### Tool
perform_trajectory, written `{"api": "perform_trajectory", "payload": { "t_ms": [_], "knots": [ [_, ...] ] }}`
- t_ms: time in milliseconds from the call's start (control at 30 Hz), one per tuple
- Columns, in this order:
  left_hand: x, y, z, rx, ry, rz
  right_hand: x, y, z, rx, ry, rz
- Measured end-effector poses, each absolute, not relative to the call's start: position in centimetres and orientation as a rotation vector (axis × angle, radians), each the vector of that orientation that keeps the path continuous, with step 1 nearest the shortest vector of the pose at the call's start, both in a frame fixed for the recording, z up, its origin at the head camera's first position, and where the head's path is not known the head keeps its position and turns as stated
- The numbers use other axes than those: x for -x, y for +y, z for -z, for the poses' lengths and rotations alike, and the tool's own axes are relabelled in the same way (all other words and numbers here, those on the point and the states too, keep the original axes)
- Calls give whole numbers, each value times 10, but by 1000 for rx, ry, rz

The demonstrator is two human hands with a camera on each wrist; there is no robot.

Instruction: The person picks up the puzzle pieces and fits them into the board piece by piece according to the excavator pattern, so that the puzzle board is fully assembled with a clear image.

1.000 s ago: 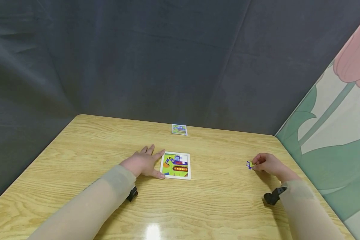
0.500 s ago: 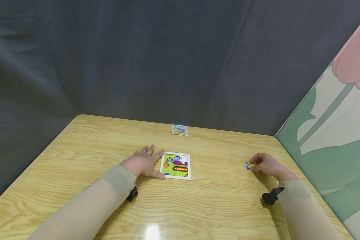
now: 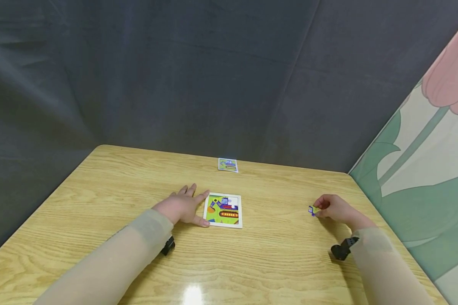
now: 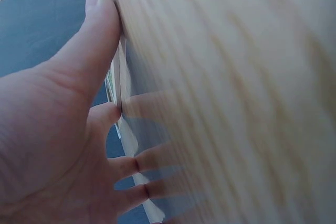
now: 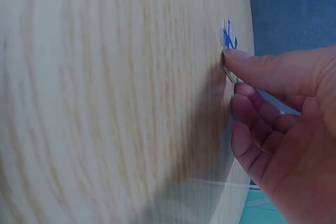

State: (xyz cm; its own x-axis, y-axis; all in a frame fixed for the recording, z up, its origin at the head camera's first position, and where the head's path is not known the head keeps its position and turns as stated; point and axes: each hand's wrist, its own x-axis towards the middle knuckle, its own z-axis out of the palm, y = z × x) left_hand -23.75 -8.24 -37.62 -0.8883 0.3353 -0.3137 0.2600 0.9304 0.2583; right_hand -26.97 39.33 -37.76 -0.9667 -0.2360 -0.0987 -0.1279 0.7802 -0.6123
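Note:
A white-framed jigsaw puzzle (image 3: pixel 223 216) with a colourful excavator picture lies mid-table, with a white gap at its upper right. My left hand (image 3: pixel 181 206) is spread flat, its thumb and index finger touching the frame's left edge. In the left wrist view the thumb (image 4: pixel 97 30) lies along the puzzle's side. Over on the right, my right hand (image 3: pixel 336 208) pinches a small green and blue puzzle piece (image 3: pixel 312 210) between thumb and fingers, close over the tabletop. The right wrist view shows the puzzle piece (image 5: pixel 229 38) partly hidden by the thumb.
A small card (image 3: pixel 228 164) with a matching excavator picture lies near the table's back edge. Behind the wooden table (image 3: pixel 275 262) hangs a dark curtain (image 3: pixel 198 76). A flower-patterned wall covering (image 3: pixel 439 152) borders the right side.
My right hand has moved slightly left with the puzzle piece pinched in it. The left hand and the framed puzzle have stayed in place.

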Motion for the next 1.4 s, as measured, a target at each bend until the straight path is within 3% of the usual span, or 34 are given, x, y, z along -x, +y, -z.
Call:
{"api": "perform_trajectory", "payload": {
  "t_ms": [800, 1400],
  "knots": [
    [235, -81, 372, -427, 2729, -305, 270, 352, 373, 330, 2682, 1216],
    [233, -78, 369, -420, 2720, -286, 283, 254, 381, 286, 2570, 1398]
  ]
}}
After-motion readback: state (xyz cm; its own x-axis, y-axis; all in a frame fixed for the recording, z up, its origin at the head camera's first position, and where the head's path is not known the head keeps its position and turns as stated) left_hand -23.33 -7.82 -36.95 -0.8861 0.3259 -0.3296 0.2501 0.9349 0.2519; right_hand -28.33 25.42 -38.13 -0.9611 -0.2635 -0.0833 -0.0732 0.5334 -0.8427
